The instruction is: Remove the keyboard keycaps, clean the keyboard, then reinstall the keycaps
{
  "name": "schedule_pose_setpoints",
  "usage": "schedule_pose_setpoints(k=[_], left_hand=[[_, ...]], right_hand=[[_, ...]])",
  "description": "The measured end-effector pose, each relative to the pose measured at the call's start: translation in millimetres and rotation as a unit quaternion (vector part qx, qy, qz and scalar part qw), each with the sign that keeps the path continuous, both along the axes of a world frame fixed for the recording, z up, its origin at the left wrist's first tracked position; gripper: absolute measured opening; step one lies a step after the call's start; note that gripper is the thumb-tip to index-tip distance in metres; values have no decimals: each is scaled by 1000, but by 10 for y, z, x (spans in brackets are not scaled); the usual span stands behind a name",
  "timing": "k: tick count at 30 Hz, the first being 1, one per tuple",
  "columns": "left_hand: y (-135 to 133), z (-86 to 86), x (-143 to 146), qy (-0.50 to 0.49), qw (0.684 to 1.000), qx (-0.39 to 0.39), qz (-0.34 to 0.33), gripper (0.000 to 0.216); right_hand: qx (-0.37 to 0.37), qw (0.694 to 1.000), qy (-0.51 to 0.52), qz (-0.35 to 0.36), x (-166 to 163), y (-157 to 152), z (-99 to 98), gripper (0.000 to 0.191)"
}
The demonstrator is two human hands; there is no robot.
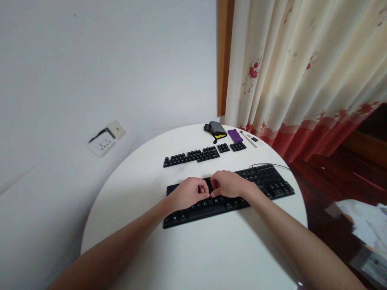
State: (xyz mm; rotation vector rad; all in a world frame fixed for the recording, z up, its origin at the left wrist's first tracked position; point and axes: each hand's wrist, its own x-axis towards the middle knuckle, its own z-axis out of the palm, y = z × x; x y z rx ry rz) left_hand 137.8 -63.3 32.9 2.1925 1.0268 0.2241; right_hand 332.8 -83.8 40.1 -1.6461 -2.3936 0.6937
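A black keyboard lies at a slant across the white round table, with dark gaps in its upper rows where keycaps are off. Over its middle, my left hand is closed, thumb and fingers pinched just above the keys. Close beside it, my right hand is closed too, its fingertips nearly meeting the left ones. Whatever sits between the fingertips is too small or hidden to make out. Behind the keyboard, loose black keycaps stand in rows, with two smaller groups to their right.
At the table's back lie a grey and yellow cloth, a purple cloth, a white pen-like tool and a small black piece. A cable runs off the right edge. Wall sockets are at left, a curtain at right.
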Motion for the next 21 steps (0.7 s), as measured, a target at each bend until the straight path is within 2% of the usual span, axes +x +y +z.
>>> schedule_pose_setpoints(k=[5, 8, 10, 12, 16, 21], left_hand=[[75, 30, -6, -43, 999, 24, 0, 19], [283, 46, 25, -59, 987, 140, 47, 25], [466, 38, 63, -22, 967, 236, 88, 25], [635, 12, 108, 48, 947, 305, 94, 27], [812, -51, 181, 86, 933, 336, 92, 32], [837, -118, 192, 107, 927, 353, 71, 30]], right_hand=[[-14, 998, 55, 27, 88, 47, 12, 19], [34, 995, 95, 18, 145, 107, 9, 22], [73, 992, 104, -9, 169, 147, -1, 23], [93, 990, 107, -27, 183, 179, -13, 23], [104, 988, 113, -35, 214, 214, -26, 23], [111, 986, 120, -43, 253, 232, -13, 25]])
